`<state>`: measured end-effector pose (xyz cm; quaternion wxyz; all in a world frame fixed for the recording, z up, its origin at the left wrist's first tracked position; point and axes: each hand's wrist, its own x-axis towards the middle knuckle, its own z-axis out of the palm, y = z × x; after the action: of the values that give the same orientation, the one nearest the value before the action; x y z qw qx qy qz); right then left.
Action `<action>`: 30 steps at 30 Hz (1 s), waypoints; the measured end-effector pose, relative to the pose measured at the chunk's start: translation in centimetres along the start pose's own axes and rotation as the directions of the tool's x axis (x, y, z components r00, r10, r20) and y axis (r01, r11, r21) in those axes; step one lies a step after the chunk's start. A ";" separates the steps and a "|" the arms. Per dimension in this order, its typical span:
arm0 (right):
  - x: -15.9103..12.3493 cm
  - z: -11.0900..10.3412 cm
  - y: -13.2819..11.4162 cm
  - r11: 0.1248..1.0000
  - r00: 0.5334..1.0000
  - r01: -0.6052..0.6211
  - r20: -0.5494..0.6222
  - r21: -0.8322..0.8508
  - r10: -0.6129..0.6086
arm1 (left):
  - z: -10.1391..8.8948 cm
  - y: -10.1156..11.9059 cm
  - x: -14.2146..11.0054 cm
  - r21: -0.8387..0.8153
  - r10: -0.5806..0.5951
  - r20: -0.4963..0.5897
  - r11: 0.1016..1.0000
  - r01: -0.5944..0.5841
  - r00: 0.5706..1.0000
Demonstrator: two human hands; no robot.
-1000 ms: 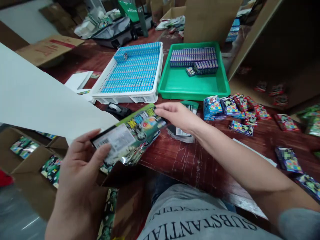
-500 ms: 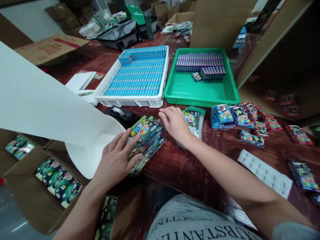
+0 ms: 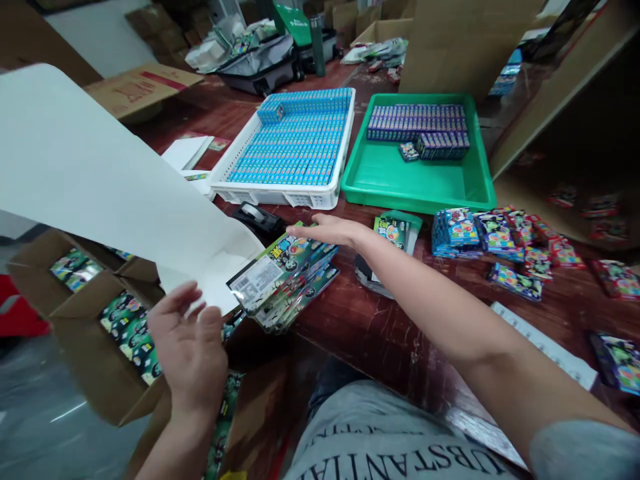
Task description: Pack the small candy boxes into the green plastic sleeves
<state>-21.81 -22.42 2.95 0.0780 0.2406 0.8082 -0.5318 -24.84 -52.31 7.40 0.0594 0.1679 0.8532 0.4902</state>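
Tabletop (image 3: 365,327) scuffed; cartons (image 3: 450,50) beyond; left hand (image 3: 193,350) empty; right hand (image 3: 333,231) at packets (image 3: 283,277), grip unclear.

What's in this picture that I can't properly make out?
In the head view:
Label on the top green packet: print too small and blurred.
Whether the right hand grips it: underside hidden by the hand itself.
Farther green packet: lower part covered by right forearm.
White sheet: cut off by left edge.
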 end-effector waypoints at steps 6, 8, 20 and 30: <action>0.0 1.6 -0.5 0.986 0.958 -0.068 0.287 0.151 0.023 | 1.6 -1.3 -2.4 -0.434 -0.663 0.406 0.465 0.771 0.629; -1.1 1.7 -0.3 0.981 0.945 -0.098 0.325 0.167 0.039 | 1.9 -1.1 -2.1 -0.445 -0.654 0.444 0.432 0.784 0.613; -6.9 0.8 0.8 0.975 0.905 0.108 0.426 -0.194 -0.016 | 0.2 0.6 -6.3 -0.119 -0.670 0.741 -0.083 0.989 0.033; -2.2 0.9 -0.5 0.895 0.707 0.392 0.692 -0.215 -0.143 | 1.6 -0.4 -4.2 -0.218 -0.429 0.898 -0.246 0.944 0.096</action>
<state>-20.25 -24.07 3.85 0.3201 -0.1025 0.8345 -0.4367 -20.62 -52.64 6.01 0.6431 -0.3349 0.3213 0.6091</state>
